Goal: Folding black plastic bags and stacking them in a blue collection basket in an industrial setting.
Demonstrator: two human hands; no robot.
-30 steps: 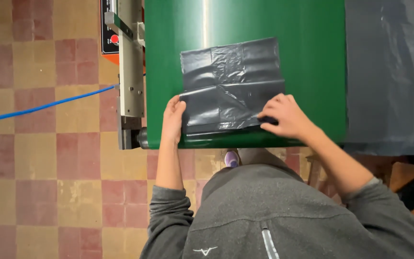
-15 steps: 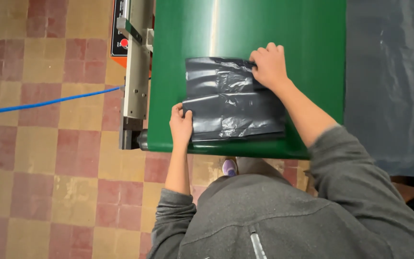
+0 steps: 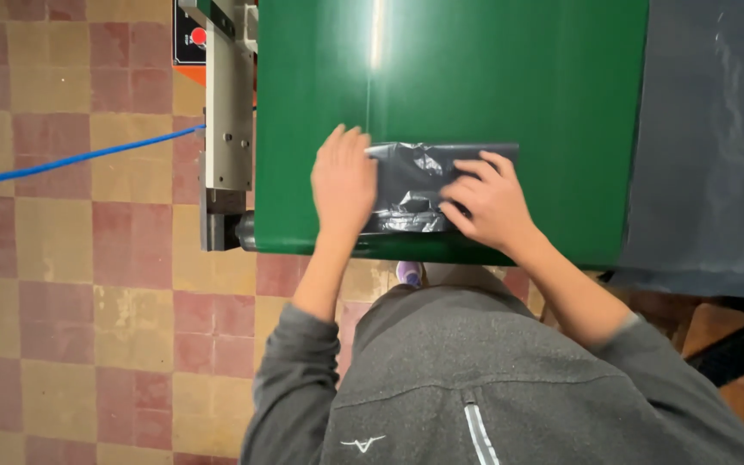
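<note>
Left hand (image 3: 344, 182) & right hand (image 3: 486, 201) lie flat, fingers spread, grasping nothing, pinning folded black plastic bag (image 3: 415, 185) (between them) so fold stays creased on green tabletop (image 3: 475, 77).

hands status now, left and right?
Left hand: open, palm flat on the folded black plastic bag.
Right hand: open, fingers spread, pressing the same bag.

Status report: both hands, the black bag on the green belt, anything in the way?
Left hand and right hand flat on folded black plastic bag. Bag lies near green belt front edge. Nothing blocking.
</note>
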